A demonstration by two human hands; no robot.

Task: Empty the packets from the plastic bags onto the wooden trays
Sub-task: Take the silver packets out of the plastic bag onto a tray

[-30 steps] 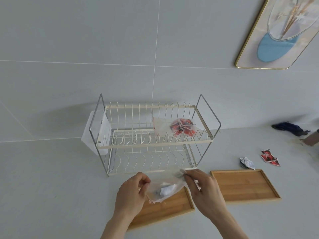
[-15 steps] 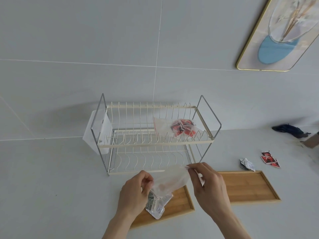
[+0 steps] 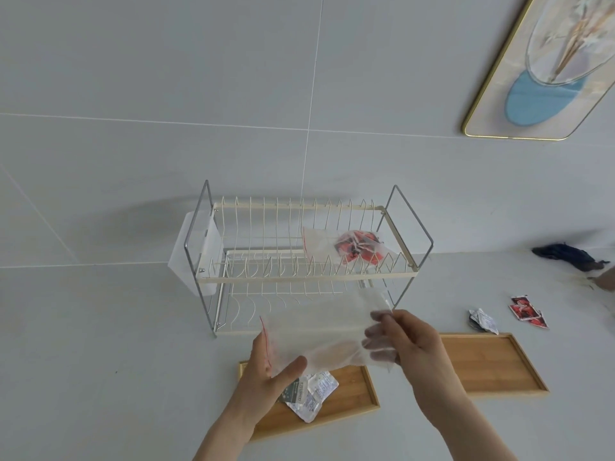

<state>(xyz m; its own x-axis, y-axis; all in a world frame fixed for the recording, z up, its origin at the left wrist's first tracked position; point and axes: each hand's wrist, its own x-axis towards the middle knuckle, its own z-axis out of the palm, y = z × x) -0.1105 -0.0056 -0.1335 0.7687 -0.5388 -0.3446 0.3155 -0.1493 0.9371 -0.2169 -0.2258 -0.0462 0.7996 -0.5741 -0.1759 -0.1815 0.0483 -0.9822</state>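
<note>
An empty clear plastic bag (image 3: 319,331) with a red seal line is stretched flat between my hands above the left wooden tray (image 3: 352,407). My right hand (image 3: 402,341) pinches its right edge. My left hand (image 3: 269,371) is under the bag's left end, fingers spread, thumb against the plastic. Silver-white packets (image 3: 309,395) lie on the left tray just below the bag. The right wooden tray (image 3: 489,364) holds nothing. A second plastic bag (image 3: 346,251) with red packets inside rests on the top tier of the dish rack (image 3: 299,277).
Loose silver packets (image 3: 482,322) and red packets (image 3: 527,311) lie on the counter behind the right tray. A dark cloth (image 3: 565,257) sits at the far right by the wall. A white holder (image 3: 194,257) hangs on the rack's left side.
The silver packets dropped out of the bag onto the left tray. Both hands lifted the emptied bag and pulled it out flat, the right hand moving right.
</note>
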